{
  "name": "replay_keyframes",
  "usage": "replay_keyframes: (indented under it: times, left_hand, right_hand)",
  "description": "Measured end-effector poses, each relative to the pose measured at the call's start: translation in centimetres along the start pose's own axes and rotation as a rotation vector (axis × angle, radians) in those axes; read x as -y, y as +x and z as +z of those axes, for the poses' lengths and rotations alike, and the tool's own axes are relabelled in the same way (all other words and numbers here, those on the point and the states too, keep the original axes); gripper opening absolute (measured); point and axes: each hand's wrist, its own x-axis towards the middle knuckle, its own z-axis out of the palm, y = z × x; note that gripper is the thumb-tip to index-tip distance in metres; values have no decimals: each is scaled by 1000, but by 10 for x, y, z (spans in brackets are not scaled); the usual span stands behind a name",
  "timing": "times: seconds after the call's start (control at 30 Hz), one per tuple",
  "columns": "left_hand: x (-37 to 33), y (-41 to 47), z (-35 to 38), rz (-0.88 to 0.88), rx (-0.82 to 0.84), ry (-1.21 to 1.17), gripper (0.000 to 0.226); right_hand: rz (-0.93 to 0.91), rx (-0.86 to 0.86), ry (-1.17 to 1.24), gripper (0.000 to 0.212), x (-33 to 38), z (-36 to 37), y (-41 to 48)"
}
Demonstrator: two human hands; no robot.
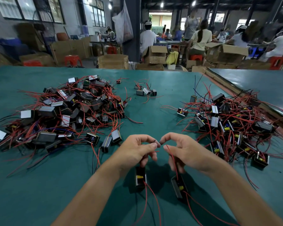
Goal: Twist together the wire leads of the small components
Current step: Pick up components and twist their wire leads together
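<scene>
**Lead tips close, not yet crossed**

The left hand (136, 150) pinches the tip of a thin dark wire lead (154, 140) between thumb and forefinger. The right hand (189, 152) is curled round a thin red wire lead (171, 156), whose end sits up by the thumb. The tips are near each other but apart.

Each lead runs down to a small black box-shaped component with a yellow part. The left component (140, 177) and the right component (178, 187) sit low over the near part of the green table mat (153, 115). Resting or hanging, cannot tell.

Likely best handling:
- Overlap the two ends side by side.
- Roll them one way between thumb and forefinger.
- Keep the slack below from tugging.

The loose red tails trailing off both components could snag.

Further out:
- A large heap of like components (69, 110) tangled in red wire lies to the left.
- A second heap (232, 121) lies to the right.
- A small cluster (145, 91) sits at far centre.

The stray wires of both heaps reach toward the working patch. Beyond the table are cardboard boxes (155, 54), red stools (72, 60) and seated people.
</scene>
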Motion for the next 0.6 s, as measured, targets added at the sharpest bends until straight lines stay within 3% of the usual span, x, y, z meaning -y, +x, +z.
replay_keyframes:
  times: [0.27, 0.47, 0.6]
  left_hand:
    - [0, -3, 1, -86, 50, -40, 5]
    - [-1, -1, -1, -133, -16, -27, 39]
    - [-2, -3, 0, -141, -17, -38, 41]
  right_hand:
    - [20, 17, 71, 4, -2, -1, -2]
    - [-64, -88, 68, 10, -6, -5, 1]
    - [-83, -105, 55, 12, -7, -4, 1]
